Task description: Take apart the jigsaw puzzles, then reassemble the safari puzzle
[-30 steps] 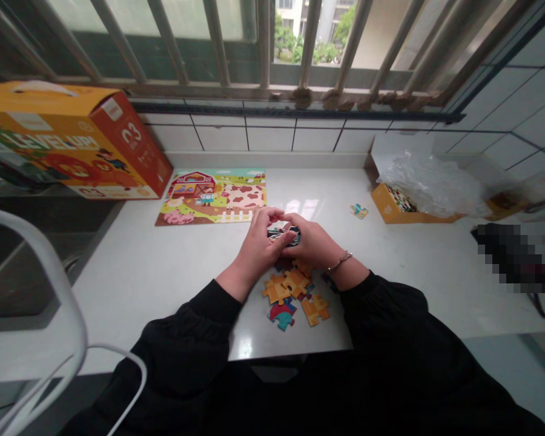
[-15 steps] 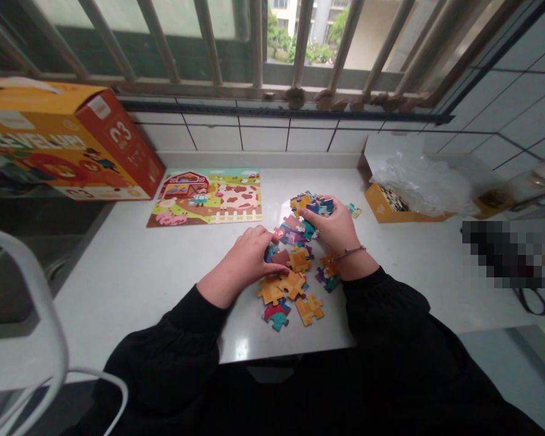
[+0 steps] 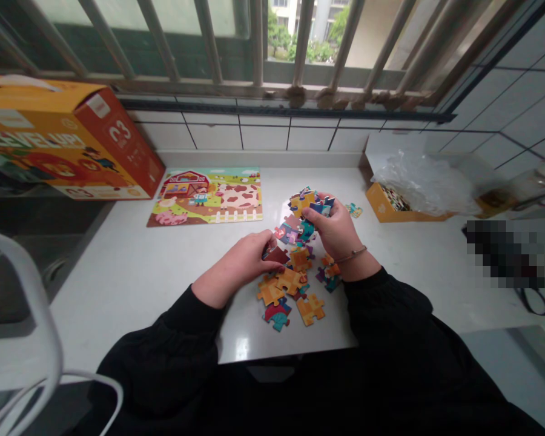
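My left hand is closed on a dark red puzzle piece, thumb below and fingers above, at the left side of a loose heap. Several puzzle pieces, orange, are gripped in my right hand as a small bunch with teal and blue ones; its thumb presses on them from the front. Between and below both hands lie jumbled orange puzzle pieces, with purple and teal ones among them. One orange piece rests nearest the counter's front edge. More pieces lie beside my right wrist.
A farm picture card lies flat behind my left hand. An orange carton stands at the left, and an open box with plastic wrap and more pieces sits at the right. White cables loop at lower left.
My left hand has drawn slightly left and its fingers have closed round the dark red piece, tilting it up. My right hand keeps its bunch and has barely shifted.
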### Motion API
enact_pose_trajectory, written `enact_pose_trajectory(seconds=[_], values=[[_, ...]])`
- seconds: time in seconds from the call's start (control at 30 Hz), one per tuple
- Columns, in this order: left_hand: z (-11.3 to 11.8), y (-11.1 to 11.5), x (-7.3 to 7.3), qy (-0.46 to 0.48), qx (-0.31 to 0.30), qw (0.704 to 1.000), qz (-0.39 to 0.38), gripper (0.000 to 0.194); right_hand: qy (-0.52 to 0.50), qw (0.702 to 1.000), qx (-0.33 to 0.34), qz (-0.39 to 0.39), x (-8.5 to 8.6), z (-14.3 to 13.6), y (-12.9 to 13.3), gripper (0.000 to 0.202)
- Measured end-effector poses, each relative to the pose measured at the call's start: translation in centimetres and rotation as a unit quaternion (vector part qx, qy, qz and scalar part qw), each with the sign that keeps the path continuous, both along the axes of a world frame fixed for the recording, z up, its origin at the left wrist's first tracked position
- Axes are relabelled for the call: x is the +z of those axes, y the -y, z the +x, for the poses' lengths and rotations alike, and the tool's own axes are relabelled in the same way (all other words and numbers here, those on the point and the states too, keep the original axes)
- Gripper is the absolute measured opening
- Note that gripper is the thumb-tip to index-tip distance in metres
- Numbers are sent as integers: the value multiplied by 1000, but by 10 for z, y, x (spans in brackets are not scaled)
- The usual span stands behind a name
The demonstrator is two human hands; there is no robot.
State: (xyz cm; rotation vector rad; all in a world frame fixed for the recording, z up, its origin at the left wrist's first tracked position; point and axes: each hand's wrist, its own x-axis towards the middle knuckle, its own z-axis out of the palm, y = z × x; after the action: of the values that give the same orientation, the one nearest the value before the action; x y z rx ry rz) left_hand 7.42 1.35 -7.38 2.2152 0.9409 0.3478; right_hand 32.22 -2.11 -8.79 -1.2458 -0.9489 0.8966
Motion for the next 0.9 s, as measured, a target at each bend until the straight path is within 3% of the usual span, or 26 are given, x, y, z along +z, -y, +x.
enact_pose_trajectory(seconds=[0.17, 0.33, 0.43, 0.57, 0.63, 0.73, 0.9], values=[[-2, 1, 3, -3, 37, 999, -24, 48, 9, 997, 79, -21, 5, -6, 4, 82], [-5, -4, 3, -1, 80, 997, -10, 43, 0, 996, 78, -32, 3, -7, 3, 83], [-10, -9, 2, -15, 61, 998, 31, 50, -18, 996, 75, -38, 4, -7, 3, 82], [-19, -12, 4, -32, -17, 998, 44, 76, -56, 995, 69, -35, 6, -9, 3, 76], [-21, -12, 8, -49, -35, 998, 32, 73, -73, 995, 63, -32, 7, -10, 4, 73], [-22, -12, 12, -72, -17, 997, 5, 58, -85, 994, 58, -37, 8, -11, 4, 73], [-21, -9, 18, -67, 16, 997, -42, 53, -88, 993, 70, -36, 8, -11, 5, 72]])
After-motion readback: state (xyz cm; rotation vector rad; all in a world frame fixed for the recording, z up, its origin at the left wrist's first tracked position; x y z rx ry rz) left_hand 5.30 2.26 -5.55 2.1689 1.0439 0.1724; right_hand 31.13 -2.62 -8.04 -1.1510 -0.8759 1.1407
